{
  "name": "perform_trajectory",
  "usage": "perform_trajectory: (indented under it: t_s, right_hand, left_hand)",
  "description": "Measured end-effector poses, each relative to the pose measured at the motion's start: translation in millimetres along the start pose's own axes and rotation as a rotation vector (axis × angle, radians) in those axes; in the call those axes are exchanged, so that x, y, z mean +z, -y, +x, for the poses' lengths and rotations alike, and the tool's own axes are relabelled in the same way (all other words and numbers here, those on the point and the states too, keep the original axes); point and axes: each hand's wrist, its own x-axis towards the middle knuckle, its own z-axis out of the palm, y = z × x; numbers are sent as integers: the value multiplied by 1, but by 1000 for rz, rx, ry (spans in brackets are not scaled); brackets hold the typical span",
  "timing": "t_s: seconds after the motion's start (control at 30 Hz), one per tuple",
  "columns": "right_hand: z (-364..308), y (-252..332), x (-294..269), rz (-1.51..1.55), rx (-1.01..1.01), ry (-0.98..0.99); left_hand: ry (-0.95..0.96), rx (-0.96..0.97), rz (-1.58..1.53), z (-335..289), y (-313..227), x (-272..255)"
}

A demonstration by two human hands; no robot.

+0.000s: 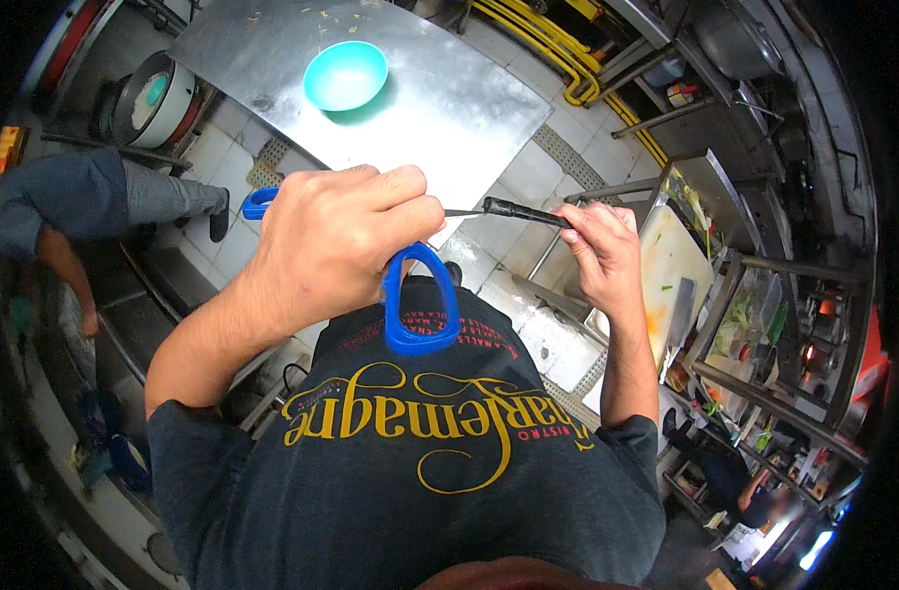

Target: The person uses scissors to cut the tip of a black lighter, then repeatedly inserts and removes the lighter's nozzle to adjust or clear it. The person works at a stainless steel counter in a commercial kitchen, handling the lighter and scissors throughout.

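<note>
Both hands are raised in front of my chest. My left hand is closed around scissors with two blue loop handles; one loop sticks out below the fist, the other at its far left. The fist hides the scissors' middle. A thin grey metal strip shows between the fist and a slim black rod-shaped tool; which piece the strip belongs to, I cannot tell. My right hand pinches the rod's right end between thumb and fingers. A turquoise bowl stands beyond, on a steel table.
At left another person bends near a large round pot. To the right are a white cutting board with vegetable scraps, a knife blade and metal racks. Yellow pipes run along the back.
</note>
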Motion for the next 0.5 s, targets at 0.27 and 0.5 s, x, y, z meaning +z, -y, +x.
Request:
perform_trajectory:
  t_s: [0.27, 0.5]
  right_hand:
    - [0, 3, -1, -33, -44, -15]
    - [3, 14, -4, -110, -75, -10]
  left_hand:
    - [-3, -19, -65, -3, 2, -3]
    - [-16, -52, -138, -8, 6, -1]
